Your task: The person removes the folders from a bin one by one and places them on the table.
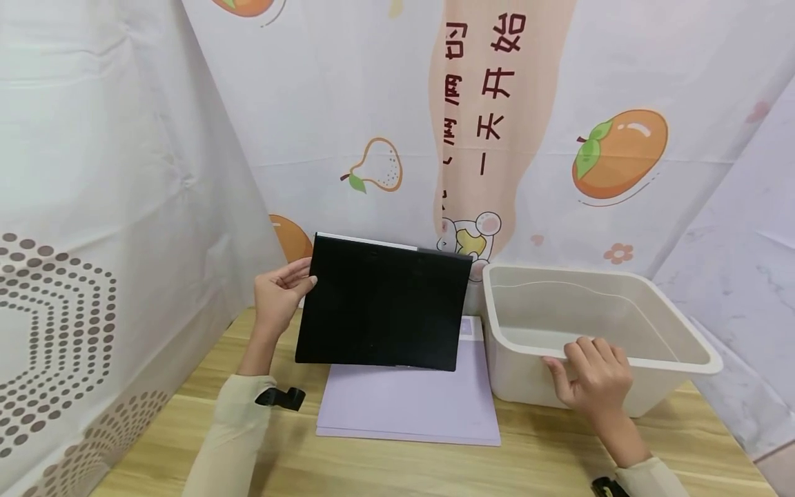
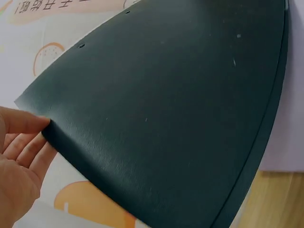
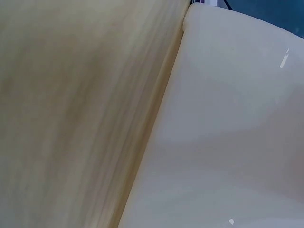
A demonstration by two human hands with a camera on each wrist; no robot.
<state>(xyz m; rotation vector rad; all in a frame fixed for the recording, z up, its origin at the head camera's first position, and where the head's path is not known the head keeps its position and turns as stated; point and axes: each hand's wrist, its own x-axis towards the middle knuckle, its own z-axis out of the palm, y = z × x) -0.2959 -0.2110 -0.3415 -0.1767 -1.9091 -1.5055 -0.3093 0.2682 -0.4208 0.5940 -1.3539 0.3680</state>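
Note:
My left hand (image 1: pixel 279 293) pinches the left edge of a black folder (image 1: pixel 385 304), thumb on the near face and fingers behind. The folder is raised and tilted, overlapping a lilac folder (image 1: pixel 406 407) that lies flat on the table. Up close in the left wrist view, the black cover (image 2: pixel 156 109) bends and shows two layers along one side. My right hand (image 1: pixel 593 376) grips the front rim of an off-white plastic bin (image 1: pixel 671 386), fingers over the rim and thumb outside. In the right wrist view only the bin's outer wall (image 3: pixel 228 128) shows, with the hand hidden.
All this stands on a wood-grain table (image 1: pixel 348 473). Behind it hangs a white cloth (image 1: pixel 323 90) printed with fruit and lettering. Another cloth with brown dots (image 1: pixel 81 331) closes off the left side. The bin stands right of the lilac folder.

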